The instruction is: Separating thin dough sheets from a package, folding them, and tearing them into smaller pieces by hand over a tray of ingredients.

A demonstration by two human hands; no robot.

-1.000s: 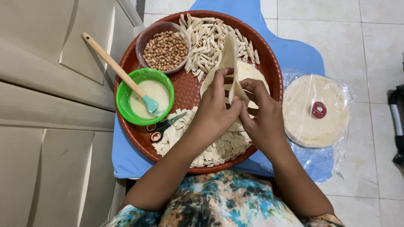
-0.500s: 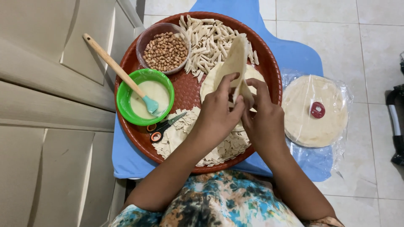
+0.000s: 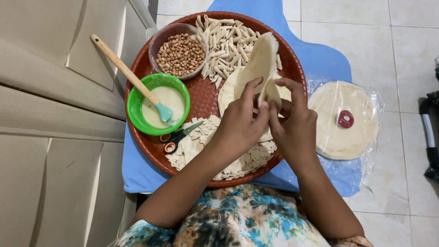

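**Thin pastry sheet pinched between both hands above the woven tray**

Working from the left edge of the round reddish-brown woven tray (image 3: 201,98), I see a green plastic bowl of pale batter (image 3: 157,110) with a wooden-handled teal silicone brush (image 3: 130,77) resting in it. At the far-left rim stands a clear bowl of brown peanuts (image 3: 179,54). Small green-and-orange-handled scissors (image 3: 180,136) lie just beside the green bowl, touching a heap of cut pale pastry scraps (image 3: 228,158) along the near rim.

My left hand (image 3: 240,126) is closed in a pinch on the lower edge of a pale, thin, floppy round pastry sheet (image 3: 260,61), which stands lifted and folded over the middle of the tray. My right hand (image 3: 295,123) grips the same edge from the other side, fingertips touching the left's.

I judge the sheet light, soft and easily torn; it droops where unsupported, so holding it near the fold with both hands suits it. Behind it, at the far rim, lies a pile of rolled pale pastry sticks (image 3: 228,39).

Off the tray's right edge, on the blue cushioned surface (image 3: 320,57), sits a clear plastic packet of round pastry sheets (image 3: 343,119).
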